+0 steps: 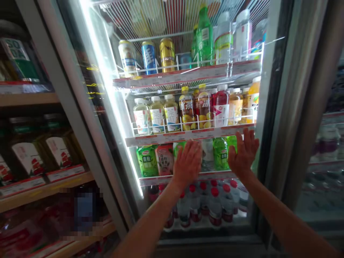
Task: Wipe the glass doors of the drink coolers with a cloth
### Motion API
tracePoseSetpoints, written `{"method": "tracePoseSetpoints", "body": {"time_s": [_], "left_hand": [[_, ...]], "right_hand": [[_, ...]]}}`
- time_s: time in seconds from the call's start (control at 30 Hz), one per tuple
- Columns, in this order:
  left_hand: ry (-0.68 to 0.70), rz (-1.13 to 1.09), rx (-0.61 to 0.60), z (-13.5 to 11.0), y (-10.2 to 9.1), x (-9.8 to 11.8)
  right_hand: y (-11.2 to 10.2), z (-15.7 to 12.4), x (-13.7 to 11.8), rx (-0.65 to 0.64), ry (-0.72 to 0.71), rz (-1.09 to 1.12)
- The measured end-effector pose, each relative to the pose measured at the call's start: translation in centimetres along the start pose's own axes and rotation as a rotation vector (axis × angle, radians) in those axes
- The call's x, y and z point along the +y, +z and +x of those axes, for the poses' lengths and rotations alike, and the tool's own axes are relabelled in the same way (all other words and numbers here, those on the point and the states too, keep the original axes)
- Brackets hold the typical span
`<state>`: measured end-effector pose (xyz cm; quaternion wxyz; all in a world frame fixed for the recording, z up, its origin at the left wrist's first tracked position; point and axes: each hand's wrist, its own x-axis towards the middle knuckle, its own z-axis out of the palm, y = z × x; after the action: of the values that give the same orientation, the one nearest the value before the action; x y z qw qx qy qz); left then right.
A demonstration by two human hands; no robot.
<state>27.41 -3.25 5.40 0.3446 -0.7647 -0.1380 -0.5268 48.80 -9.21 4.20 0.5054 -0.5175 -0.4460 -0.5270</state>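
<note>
I face an open drinks fridge with wire shelves. My left hand [188, 163] is raised flat, fingers stretched up and together, in front of the third shelf beside a pink bottle [164, 159]. My right hand [244, 152] is open too, fingers spread, in front of green bottles [220, 153] near the shelf's right end. Neither hand holds anything. Both reach up to the price strip [185, 136] of the shelf above. Whether the palms touch the bottles I cannot tell.
Cans [149, 57] and tall bottles fill the top shelf, tea and juice bottles [172, 113] the second, red-capped water bottles [215, 204] the bottom. The glass door [88, 118] stands swung open at left. Wooden shelves [45, 190] with goods lie behind it.
</note>
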Motion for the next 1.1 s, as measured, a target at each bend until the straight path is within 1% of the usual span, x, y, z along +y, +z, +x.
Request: {"method": "tracePoseSetpoints", "body": {"time_s": [0.03,0.07,0.1,0.13,0.2,0.23,0.27,0.3,0.33,0.4,0.47,0.5,0.53,0.57,0.6,0.63,0.7,0.73,0.77,0.8,0.83,0.93,0.97,1.0,1.03,1.07,1.1], "left_hand": [[0.050,0.006,-0.023,-0.3,-0.1,-0.1],[0.059,0.023,-0.015,-0.8,-0.6,-0.9],[0.027,0.048,0.017,-1.2,-1.2,-2.3],[-0.037,0.072,0.058,-1.4,-1.9,-3.9],[-0.229,0.129,0.173,-1.2,-3.0,-7.0],[-0.319,0.144,0.222,-0.7,-3.2,-7.9],[-0.377,0.145,0.252,0.1,-3.1,-8.1],[-0.390,0.131,0.255,0.9,-2.7,-7.5],[-0.357,0.109,0.233,1.7,-2.1,-6.3],[-0.191,0.046,0.136,2.7,-0.6,-2.9],[-0.024,-0.003,0.045,2.7,0.5,0.0],[0.034,-0.017,0.017,2.4,0.7,0.6],[0.063,-0.022,0.003,1.9,0.6,0.5],[0.057,-0.016,0.007,1.4,0.1,-0.3],[0.010,0.000,0.028,1.0,-0.5,-1.7],[-0.077,0.025,0.065,0.7,-1.2,-3.5],[-0.344,0.078,0.192,0.6,-2.6,-6.9],[-0.453,0.096,0.246,0.9,-3.0,-7.9],[-0.514,0.104,0.279,1.3,-3.1,-8.3],[-0.521,0.100,0.283,1.9,-2.8,-7.9],[-0.476,0.086,0.262,2.4,-2.3,-6.8],[-0.210,0.022,0.115,3.4,0.1,-1.5],[-0.131,0.005,0.078,3.4,0.8,0.1],[-0.063,-0.009,0.052,3.3,1.3,1.1],[-0.016,-0.017,0.036,2.9,1.4,1.5],[0.005,-0.020,0.024,2.4,1.2,1.1],[-0.003,-0.013,0.024,1.8,0.7,0.1]], "right_hand": [[0.0,0.0,0.1,-0.010,0.002,0.000],[-0.1,-0.1,0.1,-0.022,0.006,0.001],[-0.1,-0.1,0.1,-0.033,0.009,0.003],[-0.1,-0.1,0.0,-0.039,0.015,0.007],[0.0,-0.1,-0.2,-0.045,0.031,0.009],[0.0,-0.1,-0.3,-0.042,0.038,0.007],[0.1,-0.1,-0.3,-0.038,0.043,0.002],[0.1,0.0,-0.4,-0.036,0.046,-0.003],[0.2,0.0,-0.4,-0.032,0.044,-0.008],[0.1,0.1,-0.4,-0.017,0.022,-0.008],[-0.1,0.2,-0.3,-0.012,-0.006,-0.002],[-0.2,0.2,-0.3,-0.016,-0.016,0.000],[-0.3,0.2,-0.3,-0.023,-0.022,0.000],[-0.4,0.2,-0.3,-0.032,-0.023,0.001],[-0.4,0.2,-0.3,-0.036,-0.019,0.000],[-0.5,0.2,-0.4,-0.038,-0.012,0.000],[-0.4,0.2,-0.5,-0.031,0.004,0.005],[-0.3,0.2,-0.6,-0.027,0.010,0.007],[-0.2,0.2,-0.6,-0.024,0.014,0.005],[-0.2,0.2,-0.6,-0.024,0.015,0.000],[-0.1,0.2,-0.6,-0.024,0.013,-0.006],[-0.2,0.1,-0.4,-0.027,-0.003,-0.019],[-0.2,0.1,-0.3,-0.027,-0.009,-0.018],[-0.3,0.1,-0.2,-0.029,-0.014,-0.014],[-0.3,0.1,-0.1,-0.033,-0.016,-0.011],[-0.3,0.0,0.0,-0.038,-0.016,-0.007],[-0.3,0.0,0.0,-0.044,-0.015,-0.003]]}}
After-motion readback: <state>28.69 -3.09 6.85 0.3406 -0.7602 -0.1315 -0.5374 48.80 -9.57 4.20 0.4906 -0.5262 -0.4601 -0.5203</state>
